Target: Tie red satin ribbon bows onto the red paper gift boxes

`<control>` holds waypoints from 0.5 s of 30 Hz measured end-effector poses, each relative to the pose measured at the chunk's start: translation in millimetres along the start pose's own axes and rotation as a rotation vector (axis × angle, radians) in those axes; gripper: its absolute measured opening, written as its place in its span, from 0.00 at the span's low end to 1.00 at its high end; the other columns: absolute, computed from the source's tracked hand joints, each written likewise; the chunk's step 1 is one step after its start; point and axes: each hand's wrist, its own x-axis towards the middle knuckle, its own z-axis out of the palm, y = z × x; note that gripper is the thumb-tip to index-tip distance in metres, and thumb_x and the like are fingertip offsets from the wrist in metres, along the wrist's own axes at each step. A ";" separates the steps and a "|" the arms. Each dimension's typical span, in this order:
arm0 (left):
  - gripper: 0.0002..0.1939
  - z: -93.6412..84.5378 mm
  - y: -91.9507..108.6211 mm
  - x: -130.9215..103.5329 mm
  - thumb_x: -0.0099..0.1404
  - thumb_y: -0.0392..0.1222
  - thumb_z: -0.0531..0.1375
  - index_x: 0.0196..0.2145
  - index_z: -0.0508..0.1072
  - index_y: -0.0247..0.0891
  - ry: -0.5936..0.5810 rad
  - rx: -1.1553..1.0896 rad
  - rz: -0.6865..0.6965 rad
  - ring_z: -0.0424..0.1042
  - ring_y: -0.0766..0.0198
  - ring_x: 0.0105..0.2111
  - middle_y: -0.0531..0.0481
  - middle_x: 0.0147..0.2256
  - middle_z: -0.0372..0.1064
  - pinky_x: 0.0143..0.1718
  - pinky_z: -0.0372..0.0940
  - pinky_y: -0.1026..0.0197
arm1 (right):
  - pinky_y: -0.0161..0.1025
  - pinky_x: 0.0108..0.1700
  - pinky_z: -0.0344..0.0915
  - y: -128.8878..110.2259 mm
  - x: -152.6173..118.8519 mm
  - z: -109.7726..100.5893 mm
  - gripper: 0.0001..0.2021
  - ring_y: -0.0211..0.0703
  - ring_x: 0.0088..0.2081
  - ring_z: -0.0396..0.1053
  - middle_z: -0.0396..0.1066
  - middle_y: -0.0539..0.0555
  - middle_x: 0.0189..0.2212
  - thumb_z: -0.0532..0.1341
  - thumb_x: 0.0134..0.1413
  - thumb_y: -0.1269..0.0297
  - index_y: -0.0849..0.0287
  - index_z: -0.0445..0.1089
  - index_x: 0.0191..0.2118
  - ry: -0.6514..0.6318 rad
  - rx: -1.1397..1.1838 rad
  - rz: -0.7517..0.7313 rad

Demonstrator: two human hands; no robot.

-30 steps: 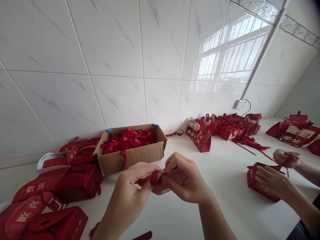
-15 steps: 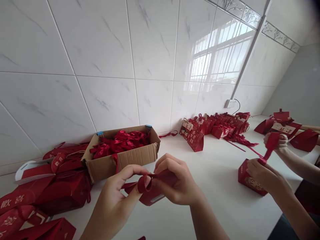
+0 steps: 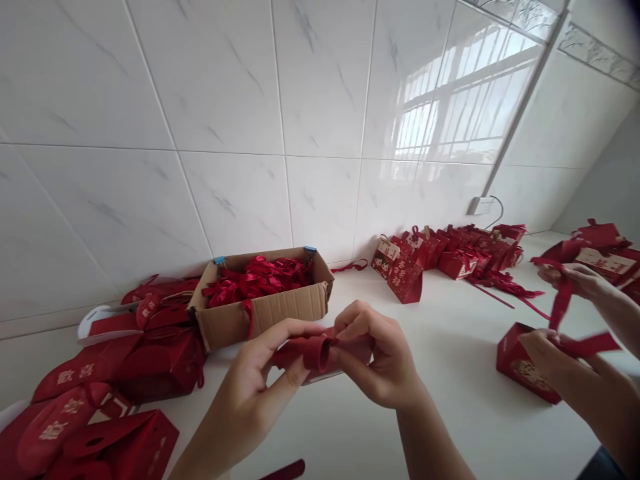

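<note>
My left hand [image 3: 263,387] pinches a looped red ribbon [image 3: 316,353] between thumb and forefinger. Close against it on the right, my right hand [image 3: 377,353] has its fingers closed on the red box [image 3: 357,348], near the ribbon's loop. Both hands are raised over the white table [image 3: 350,440], fingertips nearly touching. Much of the small box is hidden behind the fingers, and its pale lower edge shows between the hands.
A cardboard box [image 3: 285,312] of red ribbons stands by the wall. Red gift boxes [image 3: 155,363] pile up at left, and more [image 3: 406,279] line the back right. At right, another person's hands [image 3: 575,360] handle ribbon over a red box [image 3: 523,373].
The view has shifted left, so most things appear farther right. The ribbon loop between my hands has turned and looks wider. The other person's hands have moved apart with their ribbon.
</note>
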 end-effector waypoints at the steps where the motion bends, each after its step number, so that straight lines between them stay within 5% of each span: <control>1: 0.10 1.3 0.6 -0.7 0.63 0.41 0.59 0.43 0.74 0.42 0.000 -0.011 -0.009 0.72 0.63 0.36 0.50 0.36 0.73 0.36 0.68 0.67 | 0.37 0.30 0.62 -0.1 -0.9 0.1 0.09 0.39 0.29 0.66 0.67 0.51 0.28 0.62 0.49 0.74 0.55 0.61 0.30 -0.007 0.004 0.003; 15: 0.07 7.4 -1.9 -8.0 0.64 0.39 0.59 0.37 0.75 0.36 0.079 -0.066 0.030 0.74 0.62 0.36 0.46 0.35 0.75 0.38 0.68 0.63 | 0.36 0.24 0.65 -2.8 -18.4 7.4 0.08 0.44 0.32 0.67 0.65 0.55 0.31 0.61 0.52 0.74 0.53 0.65 0.35 0.011 0.093 0.159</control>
